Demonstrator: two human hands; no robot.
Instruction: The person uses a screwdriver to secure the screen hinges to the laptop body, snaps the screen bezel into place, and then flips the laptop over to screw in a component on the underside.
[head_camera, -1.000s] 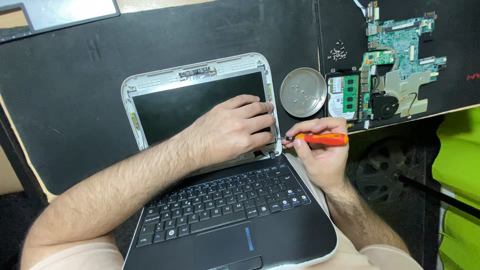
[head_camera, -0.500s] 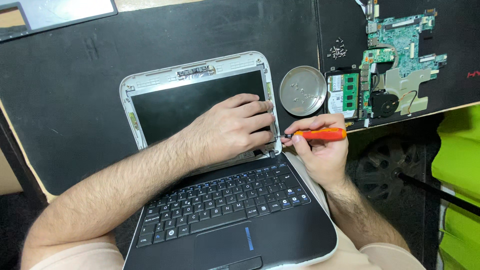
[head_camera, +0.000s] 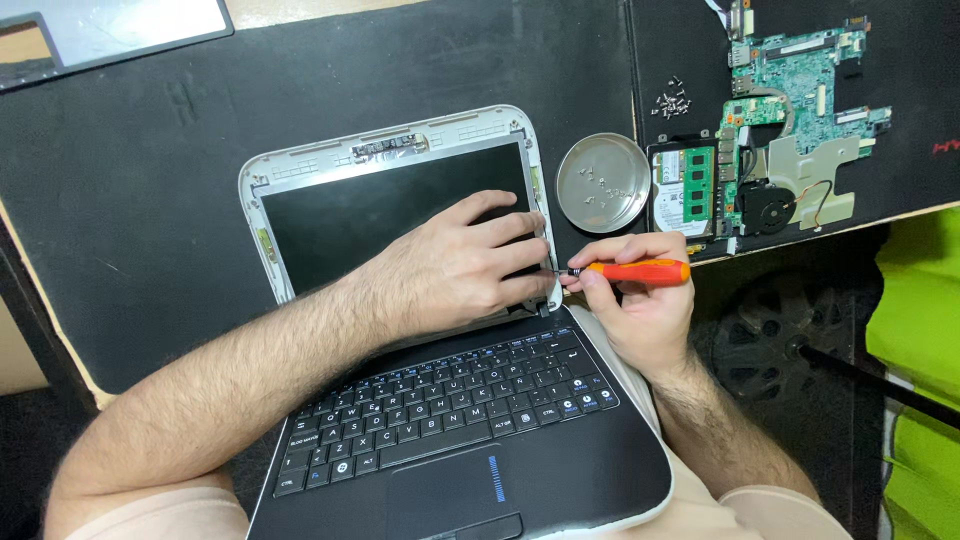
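The small laptop lies open across the lap and tabletop edge, bezel already off. Left hand lies flat, fingers spread, on the bare screen; right hand fingers are clamped on an orange screwdriver at the right frame edge, unmoved in 1 second. Beyond: metal dish, loose green circuit board.

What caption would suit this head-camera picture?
Left hand steadies a small laptop's screen while right hand works an orange screwdriver at its edge.

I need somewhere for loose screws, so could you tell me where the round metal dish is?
The round metal dish lies on the black mat, right of the laptop screen and left of the green circuit board.
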